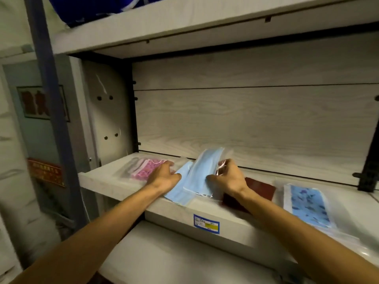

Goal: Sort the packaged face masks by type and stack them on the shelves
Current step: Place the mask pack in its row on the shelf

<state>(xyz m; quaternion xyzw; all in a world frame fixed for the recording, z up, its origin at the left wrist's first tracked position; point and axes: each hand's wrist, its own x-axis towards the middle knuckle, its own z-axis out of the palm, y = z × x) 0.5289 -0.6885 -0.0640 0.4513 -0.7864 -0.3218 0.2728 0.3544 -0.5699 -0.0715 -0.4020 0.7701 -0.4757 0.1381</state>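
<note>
- Your right hand [227,177] pinches the clear wrapper of a plain blue mask pack [203,173], fingers curled round its right edge.
- That pack stands tilted up off the shelf [114,187]; its long axis runs from the near edge, low by your wrist, up and away toward the back panel [246,119], top end leaning slightly right.
- Your left hand [164,175] rests palm down, fingers fairly straight, on the gap between the pink patterned mask pack [143,170] and a second plain blue pack [180,189].
- The second blue pack lies flat under the raised one, long axis slanting from front-left edge toward the back right, its near corner overhanging the shelf lip.
- The pink pack lies flat at the shelf's left end, just beside your left fingertips.
- A dark red pack [260,187] lies flat under your right wrist, partly hidden.
- A blue printed mask pack [307,203] lies flat at the right, long axis running front to back.
- A blue-bordered label [206,224] sticks on the shelf's front face.
</note>
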